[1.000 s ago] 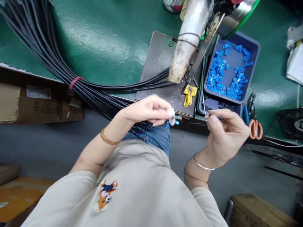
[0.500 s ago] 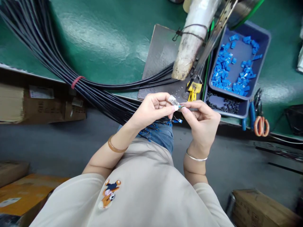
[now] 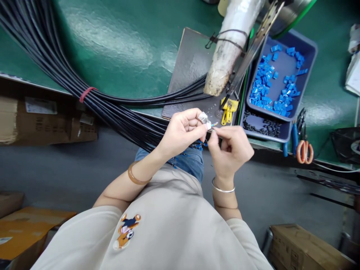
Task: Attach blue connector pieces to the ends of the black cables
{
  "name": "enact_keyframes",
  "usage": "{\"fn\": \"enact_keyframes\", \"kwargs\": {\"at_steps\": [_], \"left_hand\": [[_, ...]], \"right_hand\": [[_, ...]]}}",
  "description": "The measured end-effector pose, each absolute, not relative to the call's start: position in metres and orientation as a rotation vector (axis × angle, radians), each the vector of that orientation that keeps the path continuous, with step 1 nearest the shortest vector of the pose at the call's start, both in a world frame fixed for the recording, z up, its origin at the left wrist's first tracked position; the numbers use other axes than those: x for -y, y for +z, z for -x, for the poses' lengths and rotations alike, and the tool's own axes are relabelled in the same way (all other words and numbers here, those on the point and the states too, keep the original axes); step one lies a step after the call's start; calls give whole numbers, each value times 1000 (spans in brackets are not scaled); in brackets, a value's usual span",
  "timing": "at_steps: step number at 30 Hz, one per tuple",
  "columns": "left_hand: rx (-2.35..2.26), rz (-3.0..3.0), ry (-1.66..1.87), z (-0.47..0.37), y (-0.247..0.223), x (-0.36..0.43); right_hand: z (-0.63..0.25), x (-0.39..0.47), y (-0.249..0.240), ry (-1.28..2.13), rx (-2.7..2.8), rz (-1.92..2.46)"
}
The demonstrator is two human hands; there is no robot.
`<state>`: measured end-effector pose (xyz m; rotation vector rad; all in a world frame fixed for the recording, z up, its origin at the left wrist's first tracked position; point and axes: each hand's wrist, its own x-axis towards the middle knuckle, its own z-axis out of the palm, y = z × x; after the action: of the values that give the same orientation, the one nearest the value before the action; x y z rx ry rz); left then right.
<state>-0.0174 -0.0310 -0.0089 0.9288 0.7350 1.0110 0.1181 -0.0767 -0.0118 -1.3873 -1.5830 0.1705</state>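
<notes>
My left hand [image 3: 182, 129] is closed over the bench's front edge, with white wrapping on a finger and a white patch at the thumb tip. It pinches a cable end whose thin coloured wires [image 3: 214, 124] stick out to the right. Just below these wires my right hand [image 3: 232, 148] is closed, thumb and index finger pressed together at a fine wire. The fingers hide most of that wire. From the left, a bundle of black cables [image 3: 120, 112] runs beneath my left hand. Blue connectors [image 3: 198, 145] on cable ends hang over my lap.
A grey-blue bin [image 3: 311, 60] of blue connectors overlaps another bin [image 3: 285, 133] of small black parts. Orange-handled scissors [image 3: 305, 152] and blue-handled pliers [image 3: 294, 138] hang at the bench edge. A yellow tool [image 3: 230, 108] lies below a wrapped tube [image 3: 225, 56]. Cardboard boxes [image 3: 306, 243] stand below.
My right hand has moved down and slightly left, its fingers curling in more. The coloured wires now show splayed past my left fingertips. The whole view has shifted slightly.
</notes>
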Motion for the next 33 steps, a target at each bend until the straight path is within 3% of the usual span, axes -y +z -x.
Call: {"fn": "enact_keyframes", "kwargs": {"at_steps": [3, 12, 30, 33], "left_hand": [[-722, -921, 1001, 19, -9, 31], [-762, -1048, 905, 18, -13, 30], [-699, -1193, 957, 17, -11, 38], [-739, -1205, 967, 15, -11, 38]], "right_hand": [[-118, 82, -12, 68, 1610, 1367], [-140, 76, 6, 621, 1400, 1459], [-140, 79, 1, 771, 1323, 1510], [-138, 79, 3, 642, 1315, 1497]]}}
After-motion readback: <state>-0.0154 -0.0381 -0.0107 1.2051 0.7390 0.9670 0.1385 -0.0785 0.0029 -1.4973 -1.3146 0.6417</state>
